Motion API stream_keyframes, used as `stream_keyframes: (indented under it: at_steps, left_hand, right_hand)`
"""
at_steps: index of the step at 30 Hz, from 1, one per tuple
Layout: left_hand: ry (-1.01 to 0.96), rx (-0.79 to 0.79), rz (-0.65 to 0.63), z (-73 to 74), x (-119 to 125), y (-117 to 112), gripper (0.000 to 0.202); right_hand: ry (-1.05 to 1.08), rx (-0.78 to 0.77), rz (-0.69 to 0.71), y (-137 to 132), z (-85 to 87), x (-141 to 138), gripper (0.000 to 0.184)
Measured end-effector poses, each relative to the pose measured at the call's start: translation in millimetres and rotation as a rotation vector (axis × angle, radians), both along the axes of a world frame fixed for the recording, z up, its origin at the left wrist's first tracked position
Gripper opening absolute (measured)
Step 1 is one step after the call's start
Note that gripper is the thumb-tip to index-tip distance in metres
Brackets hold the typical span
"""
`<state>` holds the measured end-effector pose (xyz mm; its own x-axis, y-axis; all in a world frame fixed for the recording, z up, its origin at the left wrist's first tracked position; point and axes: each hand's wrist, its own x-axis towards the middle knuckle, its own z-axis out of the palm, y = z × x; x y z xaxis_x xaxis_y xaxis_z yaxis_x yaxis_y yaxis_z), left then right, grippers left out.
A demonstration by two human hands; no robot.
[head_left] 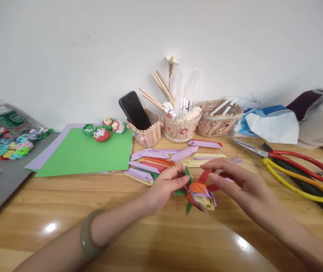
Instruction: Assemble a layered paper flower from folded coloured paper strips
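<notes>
A folded paper flower (200, 195) is held above the wooden table, with orange, purple and pale yellow layers and red and green strips sticking out. My left hand (167, 186), wearing a ring and a bangle, pinches it at the green strip on its left side. On the other side, the thumb and fingers of my right hand (239, 181) are at a red strip (204, 176) of the flower. Whether those fingertips press on the strip is hard to make out. Behind both hands lie several folded strips of purple paper (184, 153), with red and yellow ones among them.
Green paper (87, 155) lies at left, bearing small folded paper balls (101, 134). Along the wall stand stick-sided baskets (182, 130), one holding a phone (135, 111). Red-and-yellow-handled scissors (300, 170) lie at right. A grey board (5, 181) is at far left.
</notes>
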<state>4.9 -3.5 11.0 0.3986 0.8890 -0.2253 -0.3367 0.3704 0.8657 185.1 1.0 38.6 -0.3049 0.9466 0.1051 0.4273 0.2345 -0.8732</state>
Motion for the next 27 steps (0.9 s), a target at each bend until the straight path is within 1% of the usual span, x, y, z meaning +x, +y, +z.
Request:
stream_keyframes:
  at_steps: [3, 6, 8, 11, 13, 16, 20, 25, 27]
  left_hand:
    - [-0.017, -0.063, -0.034, 2.5, 0, -1, 0.031]
    - [0.057, -0.056, -0.052, 3.4, 0, 0, 0.029]
    - [0.149, 0.022, -0.053, 2.1, -1, 0, 0.025]
    - [0.287, 0.198, -0.023, -2.0, -1, 0, 0.013]
    - [0.341, 0.255, 0.007, -4.6, 0, -1, 0.009]
    - [0.359, 0.24, 0.035, -5.9, 1, -3, 0.011]
    - [0.356, 0.218, 0.083, -4.8, 2, -5, 0.013]
    - [0.357, 0.257, 0.031, -4.4, 0, -5, 0.014]
    - [0.349, 0.268, 0.037, -4.0, 0, -5, 0.015]
  right_hand:
    - [0.012, -0.122, 0.115, 0, -0.6, -4, 0.024]
    - [0.024, -0.163, 0.13, -1, -2.7, -5, 0.024]
    - [0.042, -0.194, 0.129, -3, -4.8, -6, 0.023]
    - [0.097, -0.262, 0.105, -5, -8.1, -8, 0.022]
    - [0.102, -0.282, 0.07, -6, -9.8, -9, 0.019]
    - [0.073, -0.262, 0.023, -6, -10.6, -9, 0.018]
    - [0.034, -0.195, -0.01, -7, -8.8, -9, 0.019]
    - [0.025, -0.165, -0.003, -7, -7.1, -9, 0.024]
    - [0.033, -0.156, 0.006, -7, -7.4, -9, 0.027]
